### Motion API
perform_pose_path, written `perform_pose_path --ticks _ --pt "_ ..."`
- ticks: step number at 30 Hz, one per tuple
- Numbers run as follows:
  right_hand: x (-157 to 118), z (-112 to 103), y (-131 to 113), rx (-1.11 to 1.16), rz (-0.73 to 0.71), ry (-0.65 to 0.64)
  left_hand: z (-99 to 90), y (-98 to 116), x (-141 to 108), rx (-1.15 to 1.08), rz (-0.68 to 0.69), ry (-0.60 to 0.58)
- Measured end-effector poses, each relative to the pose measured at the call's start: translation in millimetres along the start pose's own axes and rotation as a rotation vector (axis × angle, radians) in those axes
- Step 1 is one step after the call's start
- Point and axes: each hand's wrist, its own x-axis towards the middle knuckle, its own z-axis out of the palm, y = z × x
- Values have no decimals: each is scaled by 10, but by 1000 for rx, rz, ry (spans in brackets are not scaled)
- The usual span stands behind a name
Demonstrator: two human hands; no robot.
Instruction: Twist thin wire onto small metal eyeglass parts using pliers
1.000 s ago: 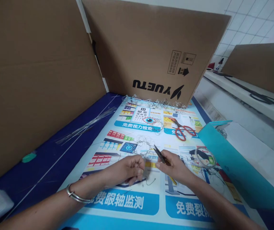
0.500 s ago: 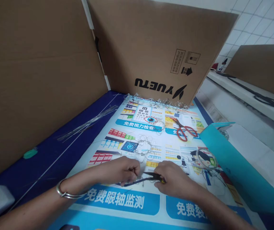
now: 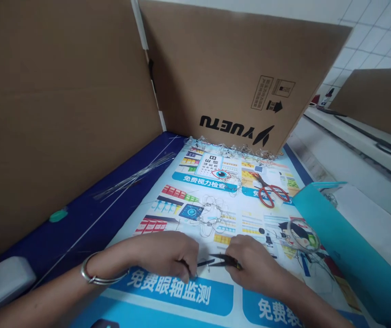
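Observation:
My left hand point(image 3: 178, 255), with a silver bangle point(image 3: 91, 273) on its wrist, is closed on a thin dark rod point(image 3: 205, 263) that points right. Opposite it, my right hand point(image 3: 250, 259) grips small dark pliers point(image 3: 223, 260), whose parted jaws point left at the rod's tip. A small pale bit hangs by the jaws; I cannot tell if it is held. Beyond the hands, a ring of twisted wire point(image 3: 210, 213) lies on the printed sheet point(image 3: 195, 237). Red-handled scissors point(image 3: 270, 193) rest farther back to the right.
Cardboard panels point(image 3: 243, 59) stand at the left and back, with wire pieces point(image 3: 229, 150) along their foot. Straight wires point(image 3: 137, 173) lie at the left. At the right are a wire coil point(image 3: 302, 234) and a teal box point(image 3: 348, 246). A white object point(image 3: 6, 282) sits front left.
The view has shifted slightly, moving the scene right and down. The left hand has turned, and the rod now shows shorter between the hands, its tip by the open jaws.

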Motion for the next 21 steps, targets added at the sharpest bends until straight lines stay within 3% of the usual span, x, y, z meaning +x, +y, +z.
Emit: perform_pose_path --ticks 3,7,10,12,14,17,21 --pt "20 17 -18 59 5 32 -179 8 -155 -55 10 46" --pt "82 -13 -13 254 134 110 -434 14 -348 -70 -104 301" --pt "121 -82 -20 400 251 162 -481 26 -363 -91 -217 517" --pt "136 -130 -32 419 283 250 -437 36 -296 -127 -253 577" --pt "147 -165 -42 369 250 389 -357 49 -173 -234 -250 534" --pt "175 -186 -38 203 53 630 -185 77 100 -457 -230 446" --pt "199 -160 -19 -152 -195 745 136 143 493 -843 -171 665"
